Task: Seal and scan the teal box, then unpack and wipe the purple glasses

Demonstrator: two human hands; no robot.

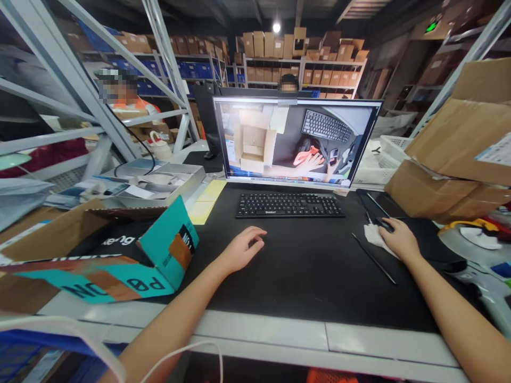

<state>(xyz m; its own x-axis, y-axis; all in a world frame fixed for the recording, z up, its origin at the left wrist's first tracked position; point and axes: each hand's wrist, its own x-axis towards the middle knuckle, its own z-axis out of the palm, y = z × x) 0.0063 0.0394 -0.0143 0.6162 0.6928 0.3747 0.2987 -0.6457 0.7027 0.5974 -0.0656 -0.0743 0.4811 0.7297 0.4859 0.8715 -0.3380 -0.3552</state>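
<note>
My left hand [242, 249] rests on the black desk mat [303, 276], fingers loosely bent, thumb apart and nothing held. In front of it lies a black keyboard [290, 205]. Over at the right, my right hand [400, 239] curves over a dark computer mouse [386, 226], partly hidden by the fingers. A crumpled white tissue [374, 234] lies by that hand. A thin black stick [374, 258] rests slantwise on the mat. The monitor [289, 143] behind the keyboard displays an overhead picture of a box, a keyboard and hands.
A teal open carton [120, 282] with a black bag [112, 239] inside stands left. Yellow paper [207, 202] lies behind it. Brown boxes [459, 138] are stacked at right, near a grey handheld scanner [485, 292]. A white cable [181, 351] crosses the front. Two people are beyond the desk.
</note>
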